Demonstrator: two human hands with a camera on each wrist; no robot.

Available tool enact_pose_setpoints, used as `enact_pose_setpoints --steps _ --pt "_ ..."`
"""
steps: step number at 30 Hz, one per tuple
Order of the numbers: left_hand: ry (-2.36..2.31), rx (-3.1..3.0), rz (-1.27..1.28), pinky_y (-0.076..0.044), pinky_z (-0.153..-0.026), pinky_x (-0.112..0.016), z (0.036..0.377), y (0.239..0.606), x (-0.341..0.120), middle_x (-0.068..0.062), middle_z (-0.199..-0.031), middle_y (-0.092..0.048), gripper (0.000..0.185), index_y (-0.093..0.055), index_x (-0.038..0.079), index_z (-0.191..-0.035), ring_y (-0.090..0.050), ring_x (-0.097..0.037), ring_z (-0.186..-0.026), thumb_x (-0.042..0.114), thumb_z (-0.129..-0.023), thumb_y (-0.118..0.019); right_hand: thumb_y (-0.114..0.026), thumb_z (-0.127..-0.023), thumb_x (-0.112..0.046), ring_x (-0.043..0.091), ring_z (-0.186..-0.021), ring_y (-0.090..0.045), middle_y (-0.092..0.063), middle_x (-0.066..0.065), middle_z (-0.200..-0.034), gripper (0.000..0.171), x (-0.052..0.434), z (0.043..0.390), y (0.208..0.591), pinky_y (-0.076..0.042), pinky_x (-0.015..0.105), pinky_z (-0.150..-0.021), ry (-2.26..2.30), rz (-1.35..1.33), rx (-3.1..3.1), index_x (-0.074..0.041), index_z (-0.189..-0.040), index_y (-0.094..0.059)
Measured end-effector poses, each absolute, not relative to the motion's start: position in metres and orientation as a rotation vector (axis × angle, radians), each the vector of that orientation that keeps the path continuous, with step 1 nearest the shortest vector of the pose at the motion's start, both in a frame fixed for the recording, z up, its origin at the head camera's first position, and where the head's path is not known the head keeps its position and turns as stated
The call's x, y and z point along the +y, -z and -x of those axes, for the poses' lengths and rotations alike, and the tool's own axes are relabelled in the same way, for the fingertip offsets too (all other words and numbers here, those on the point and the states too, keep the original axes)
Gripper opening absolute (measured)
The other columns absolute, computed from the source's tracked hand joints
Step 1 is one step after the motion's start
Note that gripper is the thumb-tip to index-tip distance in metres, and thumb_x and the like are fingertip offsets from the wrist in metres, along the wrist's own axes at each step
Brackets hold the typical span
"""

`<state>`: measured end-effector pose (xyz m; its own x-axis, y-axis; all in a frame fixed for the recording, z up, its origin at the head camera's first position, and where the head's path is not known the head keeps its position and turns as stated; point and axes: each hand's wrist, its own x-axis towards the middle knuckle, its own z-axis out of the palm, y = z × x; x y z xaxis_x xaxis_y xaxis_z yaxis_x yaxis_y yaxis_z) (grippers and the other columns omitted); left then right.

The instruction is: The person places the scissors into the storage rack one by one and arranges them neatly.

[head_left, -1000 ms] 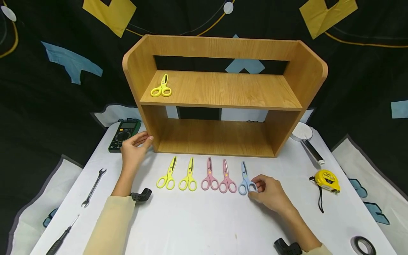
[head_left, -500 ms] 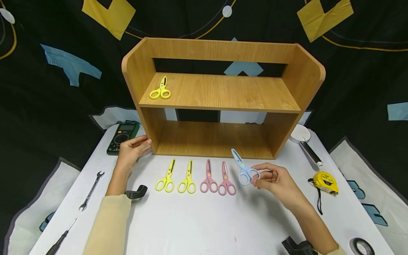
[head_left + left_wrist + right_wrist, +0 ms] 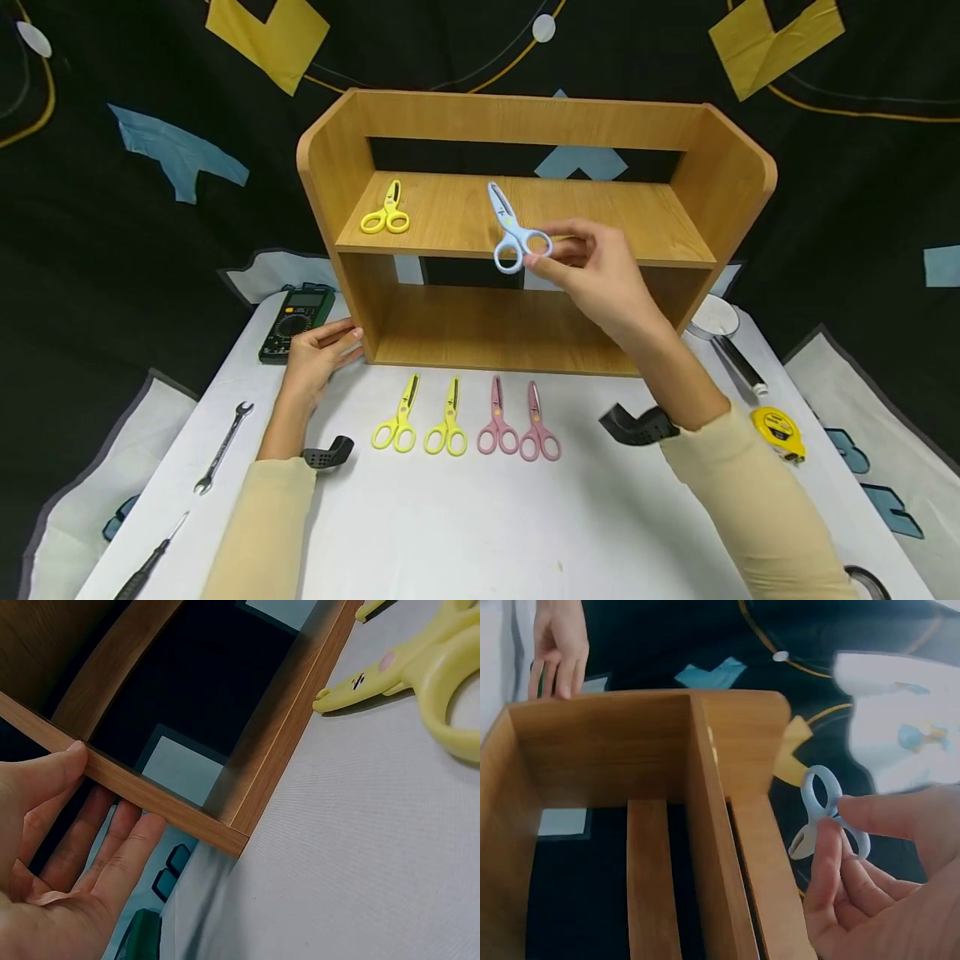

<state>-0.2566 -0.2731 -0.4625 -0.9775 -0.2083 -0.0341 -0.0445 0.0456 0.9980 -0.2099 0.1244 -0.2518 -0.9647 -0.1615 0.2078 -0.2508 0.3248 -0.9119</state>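
My right hand (image 3: 592, 267) pinches the handles of a pale blue pair of scissors (image 3: 510, 227) and holds it in the air at the front edge of the upper shelf of the wooden shelf unit (image 3: 525, 142). In the right wrist view the blue scissors (image 3: 821, 814) sit between my fingertips beside the shelf's side panel (image 3: 712, 847). One yellow pair (image 3: 386, 212) lies at the upper shelf's left end. My left hand (image 3: 318, 354) rests with straight fingers on the unit's lower left corner (image 3: 225, 832). Two yellow (image 3: 423, 417) and two pink scissors (image 3: 517, 421) lie in a row on the white table.
A green multimeter (image 3: 294, 321) lies left of the shelf. A wrench (image 3: 221, 446) and a screwdriver (image 3: 146, 567) lie at the table's left. A yellow tape measure (image 3: 780, 433), a silver-and-black tool (image 3: 731, 342) and a tape roll (image 3: 866, 579) are on the right.
My right hand has lifted the blue scissors from the table row up and left to the upper shelf's front edge. The left hand stays at the shelf's corner.
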Motion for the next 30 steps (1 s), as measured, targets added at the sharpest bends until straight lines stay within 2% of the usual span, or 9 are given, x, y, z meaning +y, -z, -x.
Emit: enact_pose_setpoints --steps 8,11,15,20,25,30 --pt "2.047 -2.19 -0.251 -0.064 -0.089 -0.032 0.258 0.464 -0.273 -0.017 -0.141 -0.063 0.056 -0.065 0.005 -0.139 -0.071 -0.009 -0.107 0.026 -0.09 -0.082 -0.077 -0.096 -0.021 0.017 -0.087 -0.063 -0.074 0.009 -0.1 0.045 0.063 0.273 0.232 -0.053 0.023 -0.07 -1.706 -0.311 -2.614 -0.011 -0.138 -0.064" --pt "2.036 -2.195 -0.261 -0.064 -0.091 -0.034 0.258 0.465 -0.274 -0.017 -0.142 -0.062 0.056 -0.065 0.005 -0.138 -0.07 -0.009 -0.109 0.027 -0.09 -0.082 -0.076 -0.097 -0.021 0.018 -0.089 -0.069 -0.074 0.01 -0.104 0.044 0.047 0.285 0.232 -0.058 0.021 -0.074 -1.743 -0.266 -2.632 -0.009 -0.137 -0.063" --pt "2.046 -2.197 -0.273 -0.062 -0.095 -0.038 0.257 0.465 -0.273 -0.016 -0.142 -0.062 0.055 -0.066 0.006 -0.138 -0.07 -0.01 -0.111 0.028 -0.09 -0.081 -0.075 -0.097 -0.02 0.016 -0.087 -0.07 -0.074 0.007 -0.103 0.039 0.031 0.294 0.237 -0.06 0.019 -0.072 -1.718 -0.228 -2.63 -0.008 -0.133 -0.065" --pt "2.046 -2.197 -0.264 -0.062 -0.096 -0.038 0.257 0.465 -0.271 -0.015 -0.142 -0.063 0.056 -0.066 0.006 -0.138 -0.07 -0.009 -0.11 0.03 -0.09 -0.081 -0.078 -0.095 -0.026 0.012 -0.086 -0.057 -0.067 0.003 -0.101 0.037 0.021 0.298 0.246 -0.05 0.017 -0.062 -1.463 -0.239 -2.695 -0.008 -0.126 -0.07" --pt "2.072 -2.183 -0.242 -0.06 -0.1 -0.041 0.256 0.466 -0.27 -0.018 -0.143 -0.061 0.055 -0.064 0.003 -0.139 -0.071 -0.011 -0.11 0.027 -0.092 -0.08 -0.082 -0.091 -0.032 0.015 -0.09 -0.057 -0.064 0.004 -0.102 0.04 0.016 0.298 0.25 -0.049 0.021 -0.064 -1.268 -0.275 -2.756 -0.006 -0.119 -0.071" --pt "2.073 -2.18 -0.245 -0.059 -0.102 -0.043 0.255 0.467 -0.272 -0.019 -0.144 -0.06 0.055 -0.063 0.002 -0.14 -0.07 -0.012 -0.112 0.027 -0.093 -0.079 -0.083 -0.09 -0.034 0.019 -0.099 -0.056 -0.063 0.007 -0.11 0.047 0.017 0.296 0.252 -0.05 0.026 -0.072 -1.236 -0.335 -2.756 -0.005 -0.123 -0.069"
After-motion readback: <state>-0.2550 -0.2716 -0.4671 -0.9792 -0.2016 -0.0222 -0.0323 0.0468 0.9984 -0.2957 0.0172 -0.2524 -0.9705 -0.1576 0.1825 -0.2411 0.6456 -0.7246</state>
